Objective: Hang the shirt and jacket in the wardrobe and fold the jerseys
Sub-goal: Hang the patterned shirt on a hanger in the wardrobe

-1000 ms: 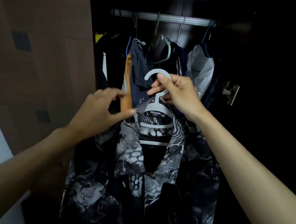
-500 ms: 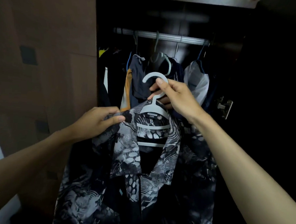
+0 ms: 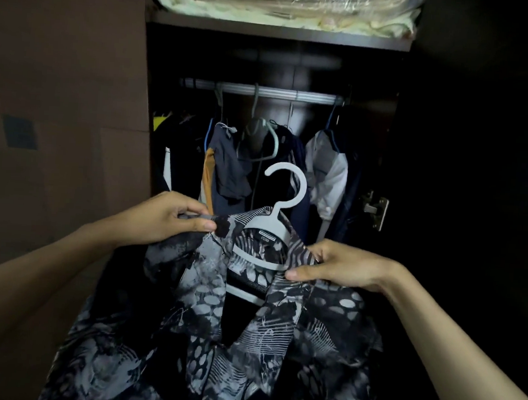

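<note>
Patterned shirt [image 3: 215, 337] on a white hanger [image 3: 273, 228], held up in front of the open wardrobe [image 3: 277, 35] – not on the rail [image 3: 264, 91] yet.

L hand [image 3: 164, 221] pinches the shirt's shoulder fabric between thumb & fingers; R hand [image 3: 342, 264] grips the other shoulder by the collar, fingers curled round cloth. Hanger hook sticks up free, below the rail. Other garments [image 3: 227, 166] hang behind on the rail; folded bedding in plastic [image 3: 285, 4] sits on the shelf above – wardrobe interior is dark.

Small dark neck label [image 3: 265, 238] inside the collar of the patterned shirt [image 3: 206, 292] I hold, pale print on it too blurred to read surely
</note>
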Action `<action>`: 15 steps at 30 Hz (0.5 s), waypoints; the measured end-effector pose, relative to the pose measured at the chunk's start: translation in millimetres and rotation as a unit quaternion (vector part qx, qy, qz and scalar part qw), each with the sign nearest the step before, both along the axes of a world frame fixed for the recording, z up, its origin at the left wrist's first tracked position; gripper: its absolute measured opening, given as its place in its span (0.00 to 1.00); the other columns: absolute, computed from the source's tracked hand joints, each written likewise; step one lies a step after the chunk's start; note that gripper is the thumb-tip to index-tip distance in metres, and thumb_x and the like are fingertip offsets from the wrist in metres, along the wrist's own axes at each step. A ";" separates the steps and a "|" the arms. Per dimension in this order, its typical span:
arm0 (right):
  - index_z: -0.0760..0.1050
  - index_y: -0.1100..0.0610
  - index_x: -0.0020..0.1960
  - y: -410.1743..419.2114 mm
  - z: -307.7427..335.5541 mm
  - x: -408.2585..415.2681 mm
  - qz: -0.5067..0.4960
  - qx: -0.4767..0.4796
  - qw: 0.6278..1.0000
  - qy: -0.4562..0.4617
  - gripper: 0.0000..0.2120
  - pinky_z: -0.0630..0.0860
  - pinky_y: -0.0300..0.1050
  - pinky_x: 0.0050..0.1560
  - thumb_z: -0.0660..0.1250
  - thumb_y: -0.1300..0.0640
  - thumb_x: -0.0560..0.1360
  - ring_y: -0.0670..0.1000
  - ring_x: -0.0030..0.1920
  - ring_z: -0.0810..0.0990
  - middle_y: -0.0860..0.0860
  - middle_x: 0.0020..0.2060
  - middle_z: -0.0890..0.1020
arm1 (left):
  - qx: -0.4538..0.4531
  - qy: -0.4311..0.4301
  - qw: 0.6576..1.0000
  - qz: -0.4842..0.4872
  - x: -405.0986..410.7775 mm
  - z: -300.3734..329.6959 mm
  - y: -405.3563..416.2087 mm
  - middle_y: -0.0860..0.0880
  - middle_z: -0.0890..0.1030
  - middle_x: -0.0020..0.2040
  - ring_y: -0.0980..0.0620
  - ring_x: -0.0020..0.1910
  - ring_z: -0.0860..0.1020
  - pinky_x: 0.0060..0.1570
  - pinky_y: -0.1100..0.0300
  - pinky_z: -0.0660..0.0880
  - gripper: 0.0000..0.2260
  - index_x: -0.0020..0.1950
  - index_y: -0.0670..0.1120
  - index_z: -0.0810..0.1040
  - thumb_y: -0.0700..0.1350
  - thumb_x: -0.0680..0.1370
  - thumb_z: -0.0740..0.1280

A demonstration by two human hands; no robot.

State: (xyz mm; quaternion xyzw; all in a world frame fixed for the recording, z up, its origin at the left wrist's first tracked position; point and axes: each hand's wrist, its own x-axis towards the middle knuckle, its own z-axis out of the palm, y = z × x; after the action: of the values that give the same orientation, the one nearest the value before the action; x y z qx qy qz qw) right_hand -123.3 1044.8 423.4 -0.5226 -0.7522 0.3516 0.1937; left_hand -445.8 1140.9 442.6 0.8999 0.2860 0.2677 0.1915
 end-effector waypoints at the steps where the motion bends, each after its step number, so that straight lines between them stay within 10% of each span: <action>1: 0.84 0.59 0.58 -2.2 -2.6 2.2 -0.013 -0.006 1.000 0.027 0.16 0.76 0.52 0.68 0.73 0.48 0.77 0.55 0.60 0.84 0.53 0.56 0.87 | -0.012 0.005 1.000 -0.008 4.2 1.8 1.3 0.58 0.83 0.37 0.62 0.36 0.80 0.39 0.72 0.72 0.06 0.44 0.48 0.84 0.46 0.80 0.69; 7: 0.84 0.62 0.51 -39.1 11.1 14.1 -0.080 -0.004 0.988 0.131 0.09 0.82 0.46 0.59 0.70 0.56 0.79 0.57 0.54 0.87 0.58 0.52 0.87 | -0.017 -0.029 0.999 -0.026 29.8 19.5 16.6 0.39 0.79 0.37 0.53 0.32 0.73 0.37 0.61 0.69 0.11 0.48 0.46 0.84 0.53 0.78 0.69; 15: 0.84 0.63 0.51 -100.9 14.5 14.8 -0.208 0.029 0.965 0.154 0.12 0.82 0.48 0.58 0.68 0.54 0.80 0.57 0.52 0.87 0.57 0.48 0.88 | -0.050 -0.141 0.984 0.097 107.7 65.3 51.0 0.44 0.81 0.44 0.52 0.41 0.81 0.44 0.54 0.81 0.21 0.50 0.39 0.79 0.58 0.80 0.65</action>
State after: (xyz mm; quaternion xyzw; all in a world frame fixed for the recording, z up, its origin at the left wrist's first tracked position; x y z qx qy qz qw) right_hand -108.5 944.0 437.9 -0.6012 -0.5977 0.3579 0.3915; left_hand -338.1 1191.9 507.9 0.8103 0.3554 0.3944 0.2482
